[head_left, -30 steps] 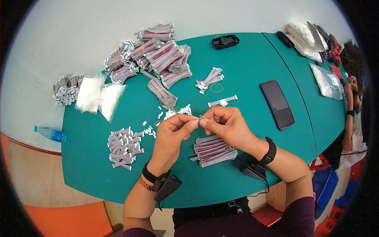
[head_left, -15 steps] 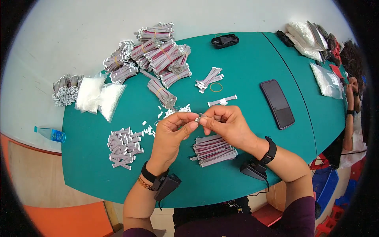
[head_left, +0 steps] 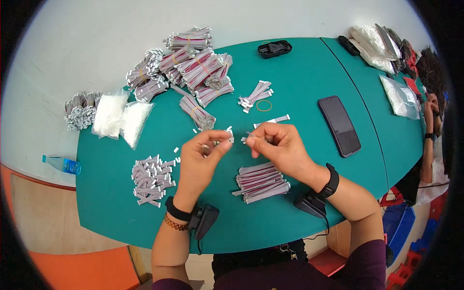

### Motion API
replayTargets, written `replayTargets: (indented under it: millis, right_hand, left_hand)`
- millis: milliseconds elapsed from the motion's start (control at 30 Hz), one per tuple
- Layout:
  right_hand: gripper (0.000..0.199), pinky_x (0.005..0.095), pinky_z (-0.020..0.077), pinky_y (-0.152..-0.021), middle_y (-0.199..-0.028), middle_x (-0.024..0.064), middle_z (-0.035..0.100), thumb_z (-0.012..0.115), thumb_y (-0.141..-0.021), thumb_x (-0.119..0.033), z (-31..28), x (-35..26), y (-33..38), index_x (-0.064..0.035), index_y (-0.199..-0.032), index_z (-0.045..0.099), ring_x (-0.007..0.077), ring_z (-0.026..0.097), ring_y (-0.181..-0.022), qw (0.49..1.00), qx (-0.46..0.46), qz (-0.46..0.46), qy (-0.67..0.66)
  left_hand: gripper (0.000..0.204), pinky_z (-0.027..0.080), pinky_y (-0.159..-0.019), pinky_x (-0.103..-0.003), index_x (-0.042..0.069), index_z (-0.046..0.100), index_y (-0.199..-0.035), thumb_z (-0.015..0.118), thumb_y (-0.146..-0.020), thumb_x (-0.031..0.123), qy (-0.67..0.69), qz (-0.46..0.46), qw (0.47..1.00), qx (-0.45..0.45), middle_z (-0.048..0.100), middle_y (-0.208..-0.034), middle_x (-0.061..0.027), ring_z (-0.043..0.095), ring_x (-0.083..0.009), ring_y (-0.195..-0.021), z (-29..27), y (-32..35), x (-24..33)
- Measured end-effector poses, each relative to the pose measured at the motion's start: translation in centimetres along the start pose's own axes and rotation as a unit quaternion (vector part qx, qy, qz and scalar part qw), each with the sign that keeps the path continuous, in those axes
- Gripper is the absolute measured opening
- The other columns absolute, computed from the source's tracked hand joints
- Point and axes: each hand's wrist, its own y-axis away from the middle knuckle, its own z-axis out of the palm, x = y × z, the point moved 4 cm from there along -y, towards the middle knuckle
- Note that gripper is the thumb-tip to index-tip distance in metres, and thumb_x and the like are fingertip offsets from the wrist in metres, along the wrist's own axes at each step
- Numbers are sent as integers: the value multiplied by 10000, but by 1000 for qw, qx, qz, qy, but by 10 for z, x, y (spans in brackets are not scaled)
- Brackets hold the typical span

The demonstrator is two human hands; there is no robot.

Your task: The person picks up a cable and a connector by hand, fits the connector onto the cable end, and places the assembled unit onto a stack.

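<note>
My right hand (head_left: 280,147) pinches a short grey ribbon cable with a small white connector (head_left: 244,139) poking out left of the fingertips; the rest of it is hidden by the fingers. Facing it, my left hand (head_left: 197,162) is open, thumb and forefinger a little apart. Just beyond its fingertips lie small white connector housings (head_left: 229,129), partly covered by the hand. Below my right hand rests a stack of grey and purple ribbon cables (head_left: 262,182). A heap of short cables with white ends (head_left: 153,180) lies left of my left hand.
Banded cable bundles (head_left: 200,70) pile up at the back left, beside bags of white parts (head_left: 110,116). A rubber band (head_left: 264,106) lies near several loose cables (head_left: 256,95). A phone (head_left: 339,126) lies right on the green table (head_left: 193,232). Another person's hand (head_left: 431,104) shows far right.
My hands have parted: the left has drawn back to the left and its fingers have opened. My right hand keeps its pinch on the cable, its white end now in sight.
</note>
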Motion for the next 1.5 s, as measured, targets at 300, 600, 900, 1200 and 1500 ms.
replayTargets:
  millis: [300, 600, 900, 1200, 1500]
  right_hand:
    - [151, 187, 277, -449, -606, -27, 562, 608, -857, -141, -5, -4, -3, -32, -755, 585, -5, 392, -512, 1000, 6, 8, -9]
    - [148, 189, 272, -441, -599, -27, 562, 609, -855, -139, -3, -4, -2, -36, -752, 584, -5, 386, -505, 1000, 5, -2, -11]
    - [130, 178, 276, -446, -607, -36, 563, 583, -857, -120, -1, -1, 0, -39, -755, 578, -15, 391, -512, 997, -47, 53, -27]
    - [139, 177, 262, -428, -601, -28, 565, 587, -859, -119, 3, -5, 1, -38, -747, 571, -14, 382, -494, 996, -67, 53, -37]
    - [138, 179, 264, -436, -602, -17, 573, 603, -855, -136, 0, 2, 0, -37, -761, 584, -9, 400, -494, 997, -53, 47, -31]
  left_hand:
    - [121, 416, -631, -308, 55, 636, -799, 669, -686, 27, -402, 172, 898, 43, 576, -735, -63, 514, -220, -708, -2, -4, -8]
    - [88, 426, -643, -303, 38, 610, -786, 662, -716, 36, -460, 173, 870, 47, 586, -755, -52, 527, -198, -726, 0, -5, -13]
    - [119, 402, -633, -222, 31, 553, -910, 560, -883, 147, 245, -83, 957, -127, 550, -823, 3, 496, -78, -742, 10, 0, -18]
    - [174, 394, -651, -206, 22, 535, -1029, 540, -894, 131, 334, -109, 929, -120, 554, -829, -13, 485, -77, -734, 17, 5, -14]
    - [194, 430, -664, -224, -5, 575, -1029, 568, -874, 111, 268, -53, 960, -63, 594, -845, -44, 525, -95, -732, 11, 2, -15]
